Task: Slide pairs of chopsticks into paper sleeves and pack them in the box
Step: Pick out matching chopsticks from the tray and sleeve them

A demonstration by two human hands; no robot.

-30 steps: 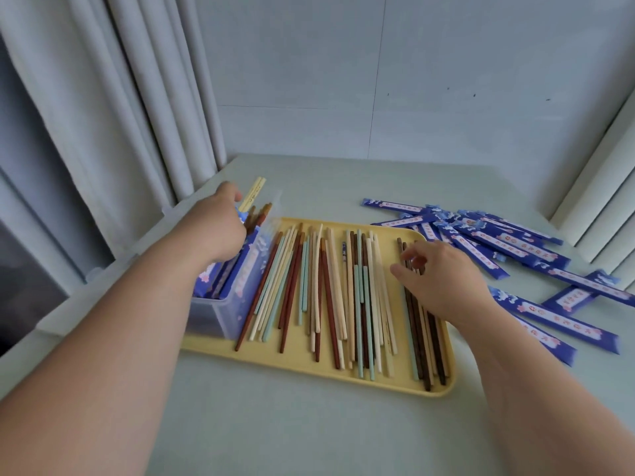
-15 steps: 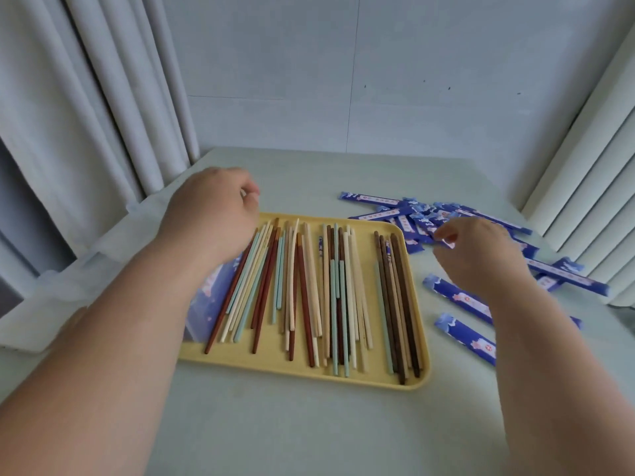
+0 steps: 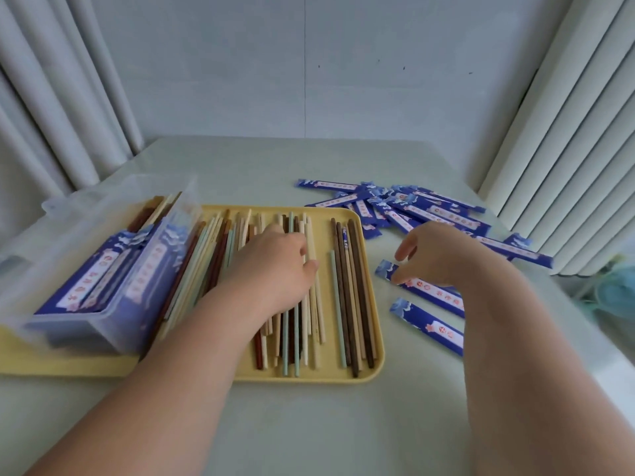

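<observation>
A yellow tray [image 3: 372,371] holds several loose chopsticks [image 3: 347,304] in cream, teal, red and brown. My left hand [image 3: 275,269] lies over the middle of them, thumb and curled fingers pinching cream chopsticks [image 3: 311,250]. On the tray's left end stands a clear plastic box [image 3: 113,334] with sleeved pairs [image 3: 103,269] inside. My right hand [image 3: 436,252] hovers just right of the tray, fingers spread, thumb touching a blue paper sleeve [image 3: 426,288]. Another sleeve [image 3: 429,326] lies nearer me. A pile of blue sleeves [image 3: 429,211] is spread behind the right hand.
The pale green table [image 3: 309,424] runs to a wall at the back. Curtains [image 3: 51,115] hang at the left and ribbed blinds [image 3: 567,166] at the right. A teal object [image 3: 615,293] sits beyond the table's right edge.
My left hand left the box and came down on the cream chopsticks in the tray. My right hand dropped from the sleeve pile to a single sleeve beside the tray. The view shifted left.
</observation>
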